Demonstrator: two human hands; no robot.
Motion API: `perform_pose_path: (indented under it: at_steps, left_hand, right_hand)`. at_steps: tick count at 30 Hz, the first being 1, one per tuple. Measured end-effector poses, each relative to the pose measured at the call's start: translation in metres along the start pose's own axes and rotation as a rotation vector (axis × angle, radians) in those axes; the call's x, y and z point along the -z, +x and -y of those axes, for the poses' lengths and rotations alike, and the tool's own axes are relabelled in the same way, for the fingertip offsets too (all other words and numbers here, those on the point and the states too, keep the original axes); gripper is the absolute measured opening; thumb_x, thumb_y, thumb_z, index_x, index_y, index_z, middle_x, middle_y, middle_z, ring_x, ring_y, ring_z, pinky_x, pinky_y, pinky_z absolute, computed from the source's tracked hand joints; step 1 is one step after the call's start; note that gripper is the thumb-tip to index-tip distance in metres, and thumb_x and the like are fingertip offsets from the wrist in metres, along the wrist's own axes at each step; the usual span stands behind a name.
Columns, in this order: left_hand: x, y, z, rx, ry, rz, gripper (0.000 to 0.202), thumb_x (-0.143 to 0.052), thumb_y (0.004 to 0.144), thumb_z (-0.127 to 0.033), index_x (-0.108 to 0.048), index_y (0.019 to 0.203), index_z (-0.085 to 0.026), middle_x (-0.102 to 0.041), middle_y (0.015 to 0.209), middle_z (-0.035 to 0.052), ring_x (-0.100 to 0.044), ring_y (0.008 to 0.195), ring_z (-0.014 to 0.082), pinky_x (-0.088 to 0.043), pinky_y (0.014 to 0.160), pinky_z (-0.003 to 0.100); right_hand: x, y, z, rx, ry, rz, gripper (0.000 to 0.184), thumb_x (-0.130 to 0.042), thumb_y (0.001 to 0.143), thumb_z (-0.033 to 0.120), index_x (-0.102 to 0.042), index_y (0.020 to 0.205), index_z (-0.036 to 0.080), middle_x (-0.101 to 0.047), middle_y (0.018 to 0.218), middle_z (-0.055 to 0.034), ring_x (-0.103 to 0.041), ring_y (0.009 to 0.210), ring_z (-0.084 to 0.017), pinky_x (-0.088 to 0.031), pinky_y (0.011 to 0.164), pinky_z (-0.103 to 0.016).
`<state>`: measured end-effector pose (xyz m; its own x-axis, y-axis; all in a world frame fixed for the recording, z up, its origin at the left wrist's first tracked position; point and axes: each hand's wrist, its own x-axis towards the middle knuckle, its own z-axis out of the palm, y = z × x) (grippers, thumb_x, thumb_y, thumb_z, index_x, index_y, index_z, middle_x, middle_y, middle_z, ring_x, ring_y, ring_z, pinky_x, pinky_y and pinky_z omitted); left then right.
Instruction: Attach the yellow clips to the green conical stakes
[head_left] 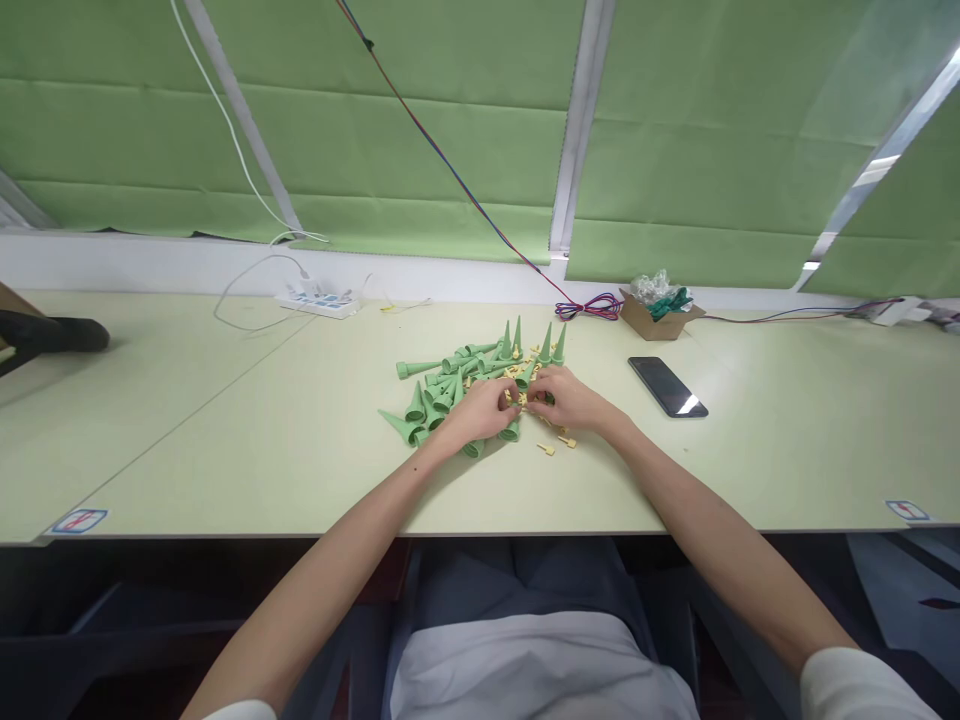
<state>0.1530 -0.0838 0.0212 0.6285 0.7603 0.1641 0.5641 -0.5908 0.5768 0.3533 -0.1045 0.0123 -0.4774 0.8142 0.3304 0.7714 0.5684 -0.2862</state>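
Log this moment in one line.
left hand: among green cones; right hand: near yellow pieces; grip: unclear; phone: on table

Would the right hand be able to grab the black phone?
Probably yes: the black phone lies off to the right of the right hand, and nothing visible stands between them.

Even, fairly bright light covers the table (225, 430) — the space below its near edge falls dark. Faint shadows lie beside the forearms (360, 540). White glare marks the phone (664, 382) toward the right end. Wide-angle distortion slants the window strips (577, 130); the small yellow pieces (546, 449) look soft.
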Motion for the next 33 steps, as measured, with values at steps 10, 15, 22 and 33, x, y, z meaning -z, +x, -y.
perform_pose_path:
  at_steps: [10,15,22,33]
  left_hand:
    - [-0.001,0.001,0.003,-0.017,0.022,-0.017,0.012,-0.056,0.083,-0.024,-0.066,0.087,-0.019,-0.067,0.069,0.0009,-0.057,0.062,0.0168,-0.039,0.06,0.028]
    - [-0.001,0.001,0.004,-0.03,0.028,-0.028,0.011,-0.055,0.083,-0.023,-0.066,0.084,-0.02,-0.07,0.074,0.0018,-0.059,0.065,0.0173,-0.04,0.062,0.028]
    - [0.0,0.0,0.003,-0.035,0.05,-0.049,0.013,-0.055,0.083,-0.023,-0.068,0.085,-0.02,-0.069,0.075,0.0022,-0.059,0.066,0.0179,-0.041,0.064,0.029]
    - [0.001,0.0,-0.001,-0.075,0.069,-0.159,0.018,-0.053,0.088,-0.028,-0.067,0.082,-0.019,-0.07,0.075,0.0028,-0.059,0.067,0.0183,-0.043,0.069,0.03]
  right_hand:
    - [0.004,0.001,-0.003,-0.061,0.017,-0.115,0.016,-0.055,0.086,0.015,-0.066,0.074,0.015,-0.064,0.071,-0.0048,-0.05,0.07,-0.017,-0.037,0.071,-0.029]
    - [0.006,0.0,0.001,-0.109,0.1,-0.149,0.016,-0.055,0.086,0.018,-0.067,0.075,0.016,-0.064,0.069,-0.0026,-0.051,0.063,-0.013,-0.037,0.065,-0.026]
    - [0.028,-0.003,0.012,-0.174,0.293,0.035,0.018,-0.061,0.084,0.029,-0.068,0.074,0.016,-0.064,0.062,0.0,-0.051,0.055,-0.011,-0.036,0.055,-0.024]
    - [0.044,-0.027,0.035,-0.289,-0.024,0.409,0.033,-0.08,0.07,0.041,-0.054,0.066,0.021,-0.062,0.069,-0.0029,-0.052,0.057,-0.015,-0.031,0.05,-0.028]
